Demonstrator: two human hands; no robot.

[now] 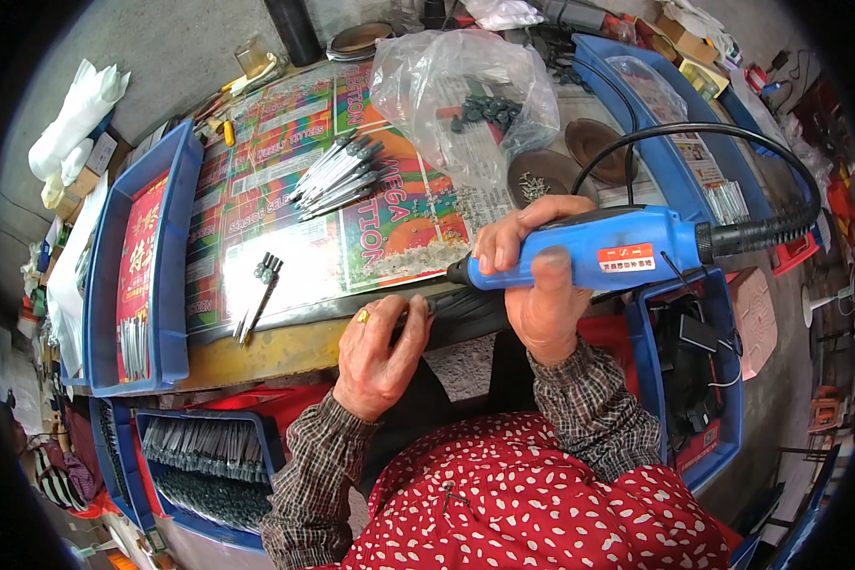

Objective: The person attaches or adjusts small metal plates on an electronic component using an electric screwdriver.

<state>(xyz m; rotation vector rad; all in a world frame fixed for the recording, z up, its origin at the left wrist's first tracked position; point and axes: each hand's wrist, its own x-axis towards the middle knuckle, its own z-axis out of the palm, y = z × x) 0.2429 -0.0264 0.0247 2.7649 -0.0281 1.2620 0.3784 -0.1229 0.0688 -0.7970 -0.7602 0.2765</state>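
My right hand (553, 302) is wrapped round a blue electric screwdriver (594, 249), held level with its black tip pointing left. A thick black cable runs from its right end. My left hand (382, 353), with a gold ring on one finger, is closed at the table's front edge, just left of the tip. A small dark piece shows at its fingertips, too hidden to name. Farther back lies a bundle of slim silvery rods with dark ends (336, 180). A few similar pieces (258, 290) lie to the left of my left hand.
A clear plastic bag (413, 100) holds dark small parts. Small screws lie in a brown bowl (521, 171). Blue trays stand at the left (176, 285) and far right (608, 57). Below the table, one blue bin (268, 432) holds many rods, another (648, 366) black items.
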